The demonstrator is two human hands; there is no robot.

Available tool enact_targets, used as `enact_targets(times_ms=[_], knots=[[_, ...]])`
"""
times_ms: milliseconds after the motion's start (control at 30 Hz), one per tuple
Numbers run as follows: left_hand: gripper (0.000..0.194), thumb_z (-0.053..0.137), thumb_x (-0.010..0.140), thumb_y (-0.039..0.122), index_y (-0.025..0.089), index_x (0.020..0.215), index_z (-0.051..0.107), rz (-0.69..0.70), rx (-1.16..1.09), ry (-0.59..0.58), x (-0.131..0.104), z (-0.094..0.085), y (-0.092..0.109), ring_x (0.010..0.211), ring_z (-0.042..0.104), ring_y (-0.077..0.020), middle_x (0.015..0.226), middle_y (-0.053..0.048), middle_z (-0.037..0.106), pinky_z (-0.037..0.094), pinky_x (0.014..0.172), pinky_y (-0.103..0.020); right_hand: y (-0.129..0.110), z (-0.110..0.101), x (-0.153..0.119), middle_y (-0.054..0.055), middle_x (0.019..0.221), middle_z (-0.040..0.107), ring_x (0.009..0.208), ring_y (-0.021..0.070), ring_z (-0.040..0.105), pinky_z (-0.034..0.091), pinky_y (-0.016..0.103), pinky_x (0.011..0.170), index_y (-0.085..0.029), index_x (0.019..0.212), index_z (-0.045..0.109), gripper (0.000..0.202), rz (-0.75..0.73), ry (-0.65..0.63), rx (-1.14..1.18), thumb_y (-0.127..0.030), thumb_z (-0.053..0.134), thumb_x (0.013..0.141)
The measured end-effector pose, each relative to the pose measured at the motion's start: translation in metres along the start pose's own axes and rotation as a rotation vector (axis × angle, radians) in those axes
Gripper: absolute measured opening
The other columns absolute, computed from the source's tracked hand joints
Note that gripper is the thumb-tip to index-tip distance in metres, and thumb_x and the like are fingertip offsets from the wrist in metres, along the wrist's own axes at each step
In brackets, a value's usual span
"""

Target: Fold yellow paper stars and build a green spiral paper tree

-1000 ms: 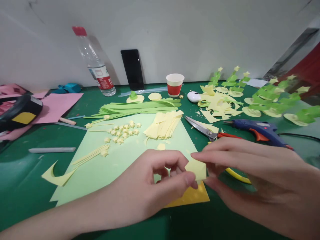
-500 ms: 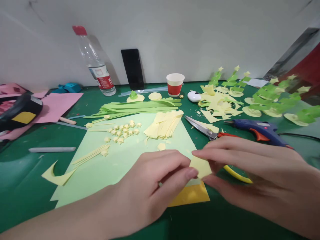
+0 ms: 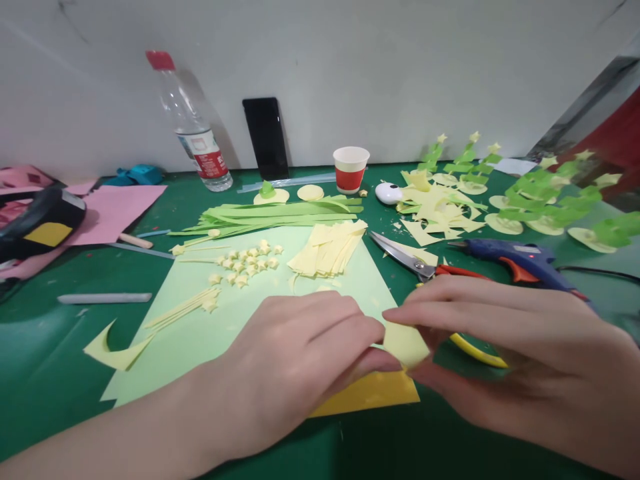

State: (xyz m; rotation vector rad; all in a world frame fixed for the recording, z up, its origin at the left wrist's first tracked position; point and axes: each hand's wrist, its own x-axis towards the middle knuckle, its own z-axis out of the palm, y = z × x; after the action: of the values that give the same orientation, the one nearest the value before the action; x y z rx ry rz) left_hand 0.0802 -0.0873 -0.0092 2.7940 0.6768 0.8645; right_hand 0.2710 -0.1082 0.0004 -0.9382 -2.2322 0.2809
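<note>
A small folded pale-yellow paper piece is pinched between my two hands, above the lower right corner of the light green sheets. My left hand grips its left side with thumb and fingers. On its other side my right hand holds it by the edges with fingertips and thumb. Beyond my hands, cut yellow paper strips lie in a fanned pile, and several little folded paper stars cluster to their left. Scissors lie partly hidden behind my right hand.
A blue glue gun lies at the right, near paper scraps and several green paper plants. Along the wall stand a water bottle, a phone and a paper cup. Green strips lie mid-table.
My left hand has shifted slightly, its fingers now flatter and covering the loose yellow piece on the green sheet. The folded paper has turned and moved a little to the right.
</note>
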Motion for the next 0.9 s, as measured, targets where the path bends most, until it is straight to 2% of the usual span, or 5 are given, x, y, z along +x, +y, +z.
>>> enact_targets(times_ms=[300, 367, 567, 767, 900], knots=[[0.03, 0.036, 0.093, 0.019, 0.01, 0.071, 0.054, 0.041, -0.002, 0.005, -0.001, 0.0, 0.003, 0.054, 0.041, -0.0099, 0.061, 0.0, 0.054, 0.032, 0.045, -0.022, -0.005, 0.002, 0.002, -0.002, 0.07, 0.065, 0.055, 0.006, 0.06, 0.049, 0.008, 0.048, -0.018, 0.08, 0.059, 0.019, -0.034, 0.022, -0.021, -0.004, 0.053, 0.069], [0.029, 0.035, 0.094, 0.018, 0.01, 0.074, 0.054, 0.038, 0.0, 0.004, -0.002, -0.001, 0.003, 0.054, 0.039, -0.0098, 0.061, 0.0, 0.052, 0.031, 0.045, -0.022, -0.003, 0.003, -0.002, -0.001, 0.075, 0.065, 0.057, 0.0054, 0.06, 0.049, 0.007, 0.05, -0.019, 0.083, 0.059, 0.019, -0.022, 0.024, -0.02, -0.006, 0.053, 0.071], [0.033, 0.029, 0.094, 0.015, 0.016, 0.066, 0.045, -0.016, 0.033, -0.15, 0.0, -0.004, 0.003, 0.052, 0.037, -0.01, 0.057, 0.004, 0.043, 0.028, 0.047, -0.022, 0.003, 0.004, -0.016, -0.002, 0.085, 0.064, 0.062, 0.0053, 0.06, 0.051, 0.009, 0.061, -0.022, 0.099, 0.055, 0.02, -0.037, -0.037, 0.026, -0.013, 0.046, 0.083], [0.038, 0.026, 0.093, 0.015, 0.016, 0.06, 0.045, 0.044, 0.069, -0.151, 0.003, -0.005, 0.005, 0.047, 0.033, -0.0101, 0.052, 0.004, 0.042, 0.028, 0.046, -0.023, 0.005, 0.002, -0.016, -0.003, 0.084, 0.063, 0.056, 0.006, 0.059, 0.053, 0.012, 0.058, -0.024, 0.099, 0.053, 0.016, -0.048, -0.108, 0.059, -0.019, 0.045, 0.087], [0.039, 0.028, 0.092, 0.014, 0.016, 0.056, 0.043, 0.019, 0.059, -0.153, 0.004, -0.007, 0.005, 0.045, 0.032, -0.0089, 0.051, 0.004, 0.038, 0.025, 0.042, -0.023, 0.007, 0.003, -0.014, -0.004, 0.08, 0.063, 0.054, 0.0054, 0.058, 0.053, 0.011, 0.057, -0.024, 0.093, 0.054, 0.012, -0.07, -0.078, 0.032, -0.022, 0.043, 0.089]])
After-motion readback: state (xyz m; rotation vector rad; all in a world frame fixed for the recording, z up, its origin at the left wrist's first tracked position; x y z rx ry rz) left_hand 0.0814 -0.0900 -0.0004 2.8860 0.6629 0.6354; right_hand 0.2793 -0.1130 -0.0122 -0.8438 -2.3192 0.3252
